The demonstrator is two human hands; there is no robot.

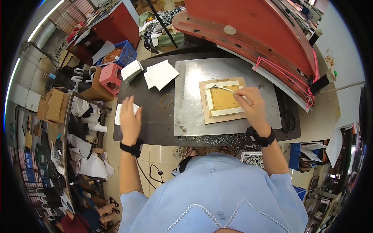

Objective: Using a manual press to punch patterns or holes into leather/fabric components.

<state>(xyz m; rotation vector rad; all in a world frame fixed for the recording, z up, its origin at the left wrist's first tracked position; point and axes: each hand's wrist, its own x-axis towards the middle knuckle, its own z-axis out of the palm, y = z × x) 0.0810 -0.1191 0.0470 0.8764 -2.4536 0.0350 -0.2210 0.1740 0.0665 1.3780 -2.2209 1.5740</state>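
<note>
My right hand [250, 101] pinches a thin, pale tool [224, 89] with a dark, bent tip; its exact kind is unclear. The tip is over the upper left of a square wooden cutting die [203, 101], which has white strips framing a yellow middle. This die lies on a grey metal plate [186, 116]. At the left edge of the dark table, my left hand [130, 117] rests, fingers stretched out, over a white piece [118, 115] that it partly covers. Beyond it are a stack of white pieces [131, 71] and looser white sheets [161, 75].
A red press [248, 27] with pink cord overhangs the far right of the table. Scissors [288, 121] lie at the right edge. A yellow rubber band [167, 100] sits left of the plate, and small scraps [217, 139] line the near edge. A pink stool [110, 79] stands left.
</note>
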